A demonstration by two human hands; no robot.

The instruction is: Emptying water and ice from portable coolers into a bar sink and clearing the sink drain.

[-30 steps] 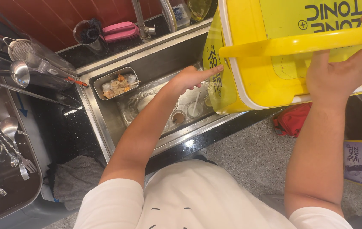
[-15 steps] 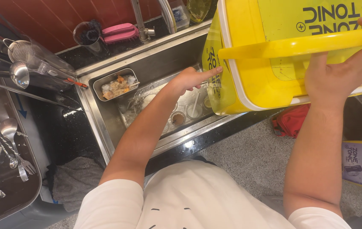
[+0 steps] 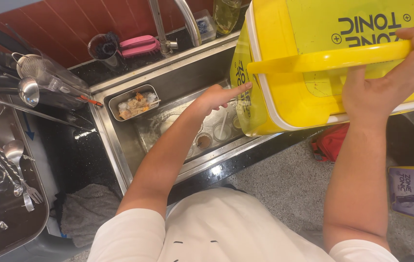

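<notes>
1. The yellow cooler (image 3: 313, 58), a large box of smooth hard plastic with rounded corners, a white rim band and a curved yellow carrying handle, is held tilted over the right end of the sink (image 3: 119, 145), its lower corner dipping just past the front rim.
2. Nearest, a speckled grey floor (image 3: 284, 194) runs under the person's white shirt; a red bag (image 3: 330, 143) lies on it below the cooler, and a second yellow box (image 3: 413, 194) sits at the right edge.
3. A crumpled grey cloth (image 3: 85, 211) lies at the lower left, beside a metal tray (image 3: 3, 218) of shiny spoons and forks.
4. The right hand (image 3: 386, 82) has its grip clamped on the cooler, fingers hooked over the handle and thumb pressed on the side.
5. The left hand (image 3: 216, 97) is flat with fingers apart, fingertips touching the cooler's end wall, holding nothing.
6. The sink is brushed stainless steel, set in a glossy black speckled table (image 3: 76, 155); glasses stand in its basin.
7. A small rectangular steel strainer (image 3: 134, 103) of food scraps hangs at its left rim.
8. Farther back stand a chrome tap (image 3: 187, 19), a pink brush (image 3: 139, 46) and a ladle (image 3: 27, 91), against a red-brown tiled wall (image 3: 71, 19).
</notes>
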